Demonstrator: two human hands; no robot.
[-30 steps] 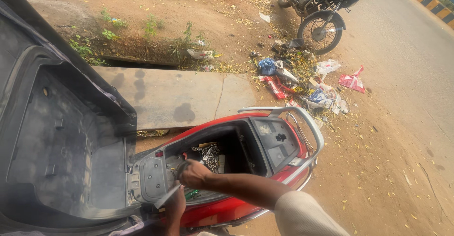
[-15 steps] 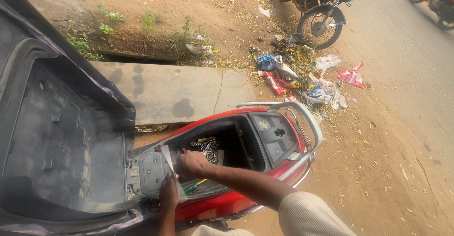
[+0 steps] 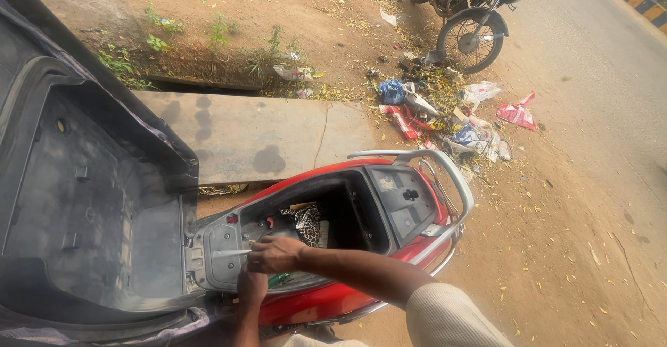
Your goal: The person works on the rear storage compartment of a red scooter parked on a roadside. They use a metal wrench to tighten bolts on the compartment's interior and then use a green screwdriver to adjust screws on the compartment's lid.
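A red scooter (image 3: 417, 250) stands below me with its seat (image 3: 83, 201) flipped up at the left, baring the black storage tub (image 3: 347, 208). My right hand (image 3: 276, 253) is closed on a thin metal tool (image 3: 229, 253) lying across the grey panel (image 3: 219, 250) at the tub's front. My left hand (image 3: 251, 286) sits just below it at the tub's near edge, beside a green-handled tool (image 3: 280, 278); what its fingers grip is hidden. A patterned cloth (image 3: 306, 222) lies inside the tub.
A concrete slab (image 3: 257, 135) spans a ditch beyond the scooter. Litter and plastic bags (image 3: 458, 121) lie on the dirt at the right. A parked motorcycle (image 3: 472, 13) stands at the top, by the paved road (image 3: 604, 62).
My right hand has shifted a little to the right over the grey panel, and the thin tool now lies flatter, pointing left. The view has tilted slightly.
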